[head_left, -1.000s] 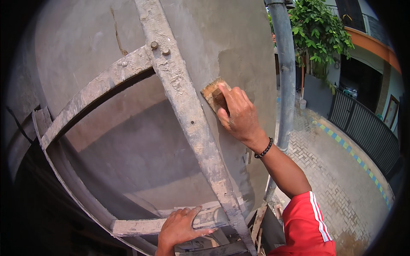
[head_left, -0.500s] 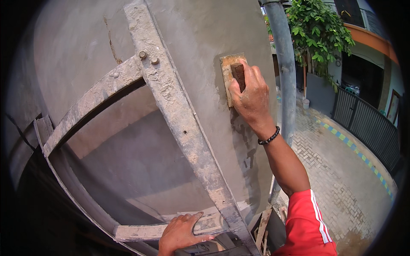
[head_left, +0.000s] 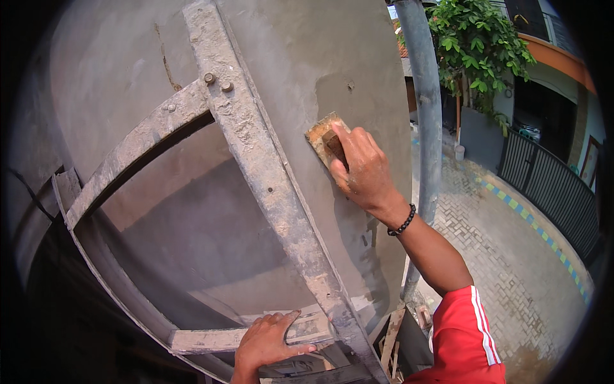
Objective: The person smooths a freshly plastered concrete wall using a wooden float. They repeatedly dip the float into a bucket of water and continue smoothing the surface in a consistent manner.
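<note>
From where I stand, the person's right hand [head_left: 361,168] is pressed flat on a small wooden float [head_left: 326,142], fingers curled over its handle and gripping it, holding the block against the damp grey plastered wall [head_left: 332,57]. The float sits at about one o'clock from the middle of the view, just right of the mortar-crusted scaffold post [head_left: 256,160] that runs diagonally down. A moment ago the float sat higher and stood nearly upright; a second ago it was lower again, near where it is now, so the hand has swept up and come back down, tilting the block as it goes. I read that as a circling rub over one patch, and the darker, smoother plaster around the float suggests this patch is being finished rather than newly begun. The left hand [head_left: 268,339], at six o'clock, has stayed put, fingers spread and wrapped over the horizontal scaffold bar [head_left: 211,338] for support. A beaded bracelet [head_left: 403,221] rings the right wrist, above a red sleeve [head_left: 464,339].
</note>
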Motion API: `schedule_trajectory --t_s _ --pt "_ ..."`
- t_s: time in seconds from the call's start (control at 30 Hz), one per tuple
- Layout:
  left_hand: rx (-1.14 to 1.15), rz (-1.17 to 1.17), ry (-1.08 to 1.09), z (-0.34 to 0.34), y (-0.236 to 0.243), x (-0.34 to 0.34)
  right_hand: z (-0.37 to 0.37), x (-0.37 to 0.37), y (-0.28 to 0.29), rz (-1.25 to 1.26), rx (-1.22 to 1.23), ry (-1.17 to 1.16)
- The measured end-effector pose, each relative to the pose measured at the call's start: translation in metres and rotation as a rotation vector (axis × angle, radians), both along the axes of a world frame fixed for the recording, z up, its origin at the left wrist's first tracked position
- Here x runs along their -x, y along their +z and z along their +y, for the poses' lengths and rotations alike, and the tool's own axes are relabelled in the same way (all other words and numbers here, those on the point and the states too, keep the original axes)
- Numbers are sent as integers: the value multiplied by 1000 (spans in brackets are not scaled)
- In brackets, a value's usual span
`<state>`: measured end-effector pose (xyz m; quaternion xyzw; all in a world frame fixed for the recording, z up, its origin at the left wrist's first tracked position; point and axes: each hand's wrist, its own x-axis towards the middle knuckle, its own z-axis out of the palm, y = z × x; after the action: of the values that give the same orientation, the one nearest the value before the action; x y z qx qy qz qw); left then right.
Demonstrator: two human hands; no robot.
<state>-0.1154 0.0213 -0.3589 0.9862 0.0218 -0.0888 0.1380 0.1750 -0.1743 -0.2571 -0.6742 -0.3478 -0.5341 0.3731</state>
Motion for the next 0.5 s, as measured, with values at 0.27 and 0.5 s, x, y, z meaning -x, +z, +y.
schedule_trajectory --t_s 0.27,0.5 --pt "4 19 -2 -3 -1 0 11 3 25 -56 -63 24" --pt "29 9 33 0 3 4 -31 9 9 -11 -10 15"
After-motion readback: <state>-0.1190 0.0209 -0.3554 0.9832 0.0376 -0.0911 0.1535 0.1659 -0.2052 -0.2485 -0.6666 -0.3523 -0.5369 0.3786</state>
